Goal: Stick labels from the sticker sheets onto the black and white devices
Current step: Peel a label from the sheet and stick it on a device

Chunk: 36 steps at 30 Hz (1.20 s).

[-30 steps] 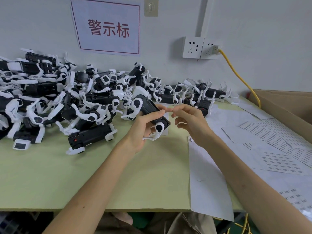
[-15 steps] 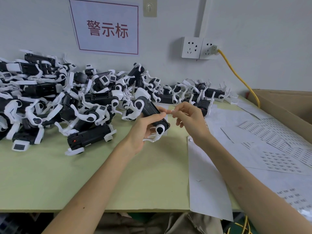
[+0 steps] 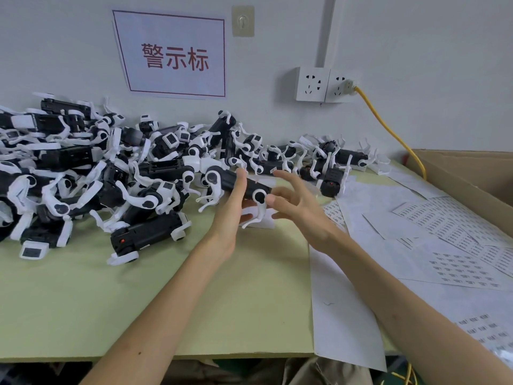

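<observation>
Across the counter (image 3: 83, 301), from nine round to one o'clock of your hands, the pile of devices (image 3: 83, 168) lies tangled against the wall, so you have no free room there. Bare green surface runs from six to eight o'clock, out to the near edge. At three o'clock the cardboard box (image 3: 472, 173) walls off the right side. The sticker sheets (image 3: 458, 262) overlap from two to five o'clock, and one hangs over the near edge. They are thin paper and will likely slide if dragged.

The held device (image 3: 249, 186) is raised above the counter at centre. Your left hand (image 3: 233, 215) grasps its black body, thumb over the top and fingers beneath. It looks like light, rigid plastic with a smooth shell. Take it by that body, because the thin white legs (image 3: 256, 218) look easy to snap and would snag on neighbours. Your right hand (image 3: 302, 215) is just at its three o'clock, fingers spread and grasping nothing. Whether a label clings to a fingertip, you cannot tell.
</observation>
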Each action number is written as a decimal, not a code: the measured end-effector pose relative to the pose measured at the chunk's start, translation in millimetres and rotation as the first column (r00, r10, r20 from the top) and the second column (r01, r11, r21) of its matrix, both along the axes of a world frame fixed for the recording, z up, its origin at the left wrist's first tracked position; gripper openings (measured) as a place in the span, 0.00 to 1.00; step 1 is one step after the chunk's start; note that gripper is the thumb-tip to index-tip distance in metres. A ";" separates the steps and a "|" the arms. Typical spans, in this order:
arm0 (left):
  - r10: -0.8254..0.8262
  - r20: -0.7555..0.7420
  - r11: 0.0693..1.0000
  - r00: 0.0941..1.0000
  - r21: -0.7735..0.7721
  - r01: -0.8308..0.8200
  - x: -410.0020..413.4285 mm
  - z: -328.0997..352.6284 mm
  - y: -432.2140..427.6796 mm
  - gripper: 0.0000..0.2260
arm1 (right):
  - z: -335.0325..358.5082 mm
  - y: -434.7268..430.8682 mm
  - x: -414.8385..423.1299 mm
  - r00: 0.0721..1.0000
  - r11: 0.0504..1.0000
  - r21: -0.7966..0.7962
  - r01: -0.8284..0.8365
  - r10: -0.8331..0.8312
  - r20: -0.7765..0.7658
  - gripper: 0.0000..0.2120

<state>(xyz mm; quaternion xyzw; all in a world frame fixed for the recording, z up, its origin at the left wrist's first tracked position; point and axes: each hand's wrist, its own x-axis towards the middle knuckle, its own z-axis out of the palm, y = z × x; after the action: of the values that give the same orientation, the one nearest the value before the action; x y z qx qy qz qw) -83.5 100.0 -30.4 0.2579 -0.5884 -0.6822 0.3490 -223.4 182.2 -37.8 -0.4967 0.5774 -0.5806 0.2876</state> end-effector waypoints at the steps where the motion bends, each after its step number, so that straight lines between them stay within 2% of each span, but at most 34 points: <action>1: -0.003 0.017 1.000 1.000 -0.007 0.003 -0.1 0.1 0.2 0.41 | 0.6 -0.3 0.2 1.000 1.000 -0.008 0.007 -0.007 0.002 0.39; 9: 0.025 0.066 0.999 0.997 -0.045 -0.022 -2.3 -3.0 0.6 0.35 | 1.3 0.3 1.6 1.000 0.999 -0.031 -0.007 0.007 0.010 0.39; 13: 0.021 0.054 1.000 0.998 -0.009 -0.020 -3.3 -5.4 -1.9 0.38 | -0.3 -2.1 2.6 0.996 0.995 -0.091 0.037 -0.029 0.086 0.34; 18: -0.031 0.073 0.993 0.997 -0.108 0.039 -1.6 -8.8 1.3 0.30 | 0.6 -4.7 -1.0 0.964 0.969 -0.149 0.199 -0.166 0.209 0.24; 21: -0.047 0.074 0.974 0.996 -0.219 0.062 -2.8 -8.2 3.4 0.28 | 3.6 -5.9 -3.7 0.924 0.937 -0.161 0.311 -0.259 0.281 0.20; 24: -0.076 0.104 0.954 0.992 -0.280 0.103 -1.8 -2.2 6.4 0.16 | 6.1 -4.8 -6.0 0.889 0.909 -0.161 0.384 -0.317 0.330 0.23; 27: -0.088 0.104 0.931 0.991 -0.346 0.119 -2.9 -4.4 4.2 0.14 | 6.7 -3.8 -8.8 0.843 0.876 -0.169 0.452 -0.357 0.403 0.17; 29: -0.048 0.108 0.919 0.993 -0.385 0.086 -3.5 -8.2 0.5 0.12 | 6.5 -4.1 -14.2 0.797 0.854 -0.154 0.497 -0.379 0.471 0.11; 31: 0.029 0.077 0.896 0.997 -0.445 0.008 -2.6 -10.4 -4.0 0.07 | 8.7 -3.1 -20.7 0.723 0.842 -0.095 0.531 -0.391 0.570 0.13; 33: 0.118 0.054 0.884 0.992 -0.461 -0.080 -1.5 -11.2 -9.5 0.13 | 12.4 -1.1 -26.8 0.641 0.840 -0.038 0.541 -0.382 0.666 0.13; 36: 0.188 0.018 0.927 0.982 -0.333 -0.171 1.2 -9.8 -16.9 0.14 | 13.1 2.0 -32.5 0.578 0.855 -0.007 0.519 -0.344 0.740 0.09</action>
<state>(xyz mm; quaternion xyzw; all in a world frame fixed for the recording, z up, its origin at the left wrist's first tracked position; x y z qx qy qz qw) -82.3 83.1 -40.2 0.2655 -0.6767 -0.5326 0.4335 -255.9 184.3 -24.7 -0.1029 0.4534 -0.8399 0.2801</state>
